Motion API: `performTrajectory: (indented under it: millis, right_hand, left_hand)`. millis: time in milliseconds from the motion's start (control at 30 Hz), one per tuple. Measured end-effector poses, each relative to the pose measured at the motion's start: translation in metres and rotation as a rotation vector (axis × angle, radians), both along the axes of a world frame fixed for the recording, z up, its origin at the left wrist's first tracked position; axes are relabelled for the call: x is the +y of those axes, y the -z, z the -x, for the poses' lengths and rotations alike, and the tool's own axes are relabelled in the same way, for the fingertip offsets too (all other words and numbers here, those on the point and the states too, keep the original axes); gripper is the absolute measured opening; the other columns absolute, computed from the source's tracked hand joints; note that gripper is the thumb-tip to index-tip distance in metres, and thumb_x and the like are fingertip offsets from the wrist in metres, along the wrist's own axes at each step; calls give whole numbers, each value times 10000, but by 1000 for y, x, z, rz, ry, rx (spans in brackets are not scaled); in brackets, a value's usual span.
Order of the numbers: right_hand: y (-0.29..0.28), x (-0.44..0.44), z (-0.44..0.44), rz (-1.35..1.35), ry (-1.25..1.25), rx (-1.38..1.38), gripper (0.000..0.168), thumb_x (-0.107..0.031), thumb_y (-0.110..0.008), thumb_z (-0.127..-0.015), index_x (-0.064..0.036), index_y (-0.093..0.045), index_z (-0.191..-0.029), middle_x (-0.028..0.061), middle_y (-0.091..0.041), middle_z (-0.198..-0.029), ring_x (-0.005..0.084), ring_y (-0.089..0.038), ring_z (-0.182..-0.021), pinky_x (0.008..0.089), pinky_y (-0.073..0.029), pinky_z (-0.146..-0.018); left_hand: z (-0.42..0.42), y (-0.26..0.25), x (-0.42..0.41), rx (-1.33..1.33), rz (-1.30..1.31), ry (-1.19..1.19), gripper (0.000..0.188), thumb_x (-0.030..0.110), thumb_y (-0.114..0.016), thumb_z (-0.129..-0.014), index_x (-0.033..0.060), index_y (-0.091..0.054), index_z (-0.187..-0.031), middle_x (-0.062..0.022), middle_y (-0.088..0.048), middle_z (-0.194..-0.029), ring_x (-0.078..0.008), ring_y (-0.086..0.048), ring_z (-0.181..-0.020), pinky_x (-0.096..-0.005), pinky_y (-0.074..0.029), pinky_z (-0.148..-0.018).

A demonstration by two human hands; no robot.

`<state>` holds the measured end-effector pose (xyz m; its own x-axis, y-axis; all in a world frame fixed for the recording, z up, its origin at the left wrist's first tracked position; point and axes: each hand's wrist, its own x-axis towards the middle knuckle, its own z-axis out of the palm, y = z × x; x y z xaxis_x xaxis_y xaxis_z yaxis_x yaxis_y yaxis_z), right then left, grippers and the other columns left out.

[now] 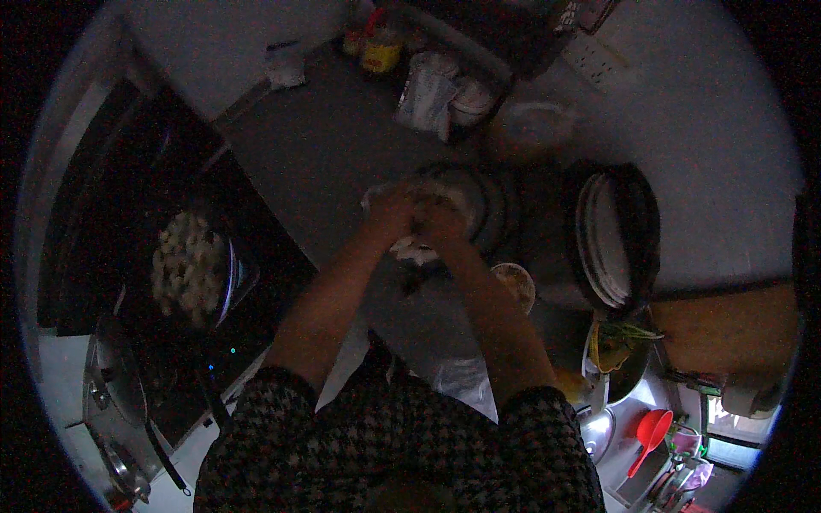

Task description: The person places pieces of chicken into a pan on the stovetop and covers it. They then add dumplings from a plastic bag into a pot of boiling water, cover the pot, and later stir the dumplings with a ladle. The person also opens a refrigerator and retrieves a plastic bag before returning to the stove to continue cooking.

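Both hands meet in front of me above the dark grey counter (321, 160), in very dim light. My left hand (394, 210) and my right hand (444, 219) are close together, fingers turned inward. A pale crumpled thing (414, 250) shows just below them; whether they grip it is too dark to tell. Around and behind the hands is a shiny, see-through thing (471, 199), perhaps a bowl or plastic film. A small round bowl (515, 286) with light-brown contents stands beside my right forearm.
On the left, a pan of pale lumps (189, 269) sits on the dark stove (96, 243). White containers (426, 90) and a yellow-labelled container (381, 58) stand at the back. A round rimmed vessel (603, 237) is at right. A red ladle (651, 429) lies lower right.
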<state>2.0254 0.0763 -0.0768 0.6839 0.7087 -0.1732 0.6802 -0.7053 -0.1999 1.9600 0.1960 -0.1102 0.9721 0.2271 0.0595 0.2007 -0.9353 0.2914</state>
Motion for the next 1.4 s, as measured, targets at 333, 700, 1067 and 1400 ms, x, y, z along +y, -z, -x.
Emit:
performTrajectory:
  millis: [333, 700, 1067, 1400]
  right_hand:
    - [80, -7, -39, -441, 105, 262, 581, -224, -717, -749, -119, -505, -1280, 157, -626, -1128, 321, -633, -982, 434, -519, -847]
    - [106, -29, -76, -992, 488, 1587, 489, -325, -628, -851, -96, -513, -1267, 107, -571, -1180, 294, -553, -1094, 458, -510, -846]
    - [34, -26, -25, -1506, 254, 1940, 433, -430, -475, -954, -74, -550, -1190, 105, -583, -1172, 262, -564, -1077, 421, -481, -908]
    - [-68, 110, 80, -742, 134, 2606, 409, -391, -566, -924, -69, -568, -1176, 154, -598, -1153, 314, -581, -1067, 498, -497, -893]
  left_hand:
    - [-2, -17, -6, -23, 10, -82, 534, 189, -768, -669, 129, -603, -1174, -141, -546, -1124, -317, -619, -961, -457, -537, -756]
    - [-32, -21, -22, -336, 309, -76, 527, 207, -749, -684, 149, -620, -1192, -153, -576, -1224, -355, -584, -1045, -445, -494, -884]
    - [11, -73, -99, -590, 128, -281, 549, 140, -654, -763, 133, -521, -1296, -170, -520, -1252, -376, -494, -1143, -494, -384, -962]
    - [146, -4, -98, -832, 506, -671, 592, 142, -506, -910, 8, -274, -1437, -232, -325, -1436, -405, -304, -1318, -483, -209, -1100]
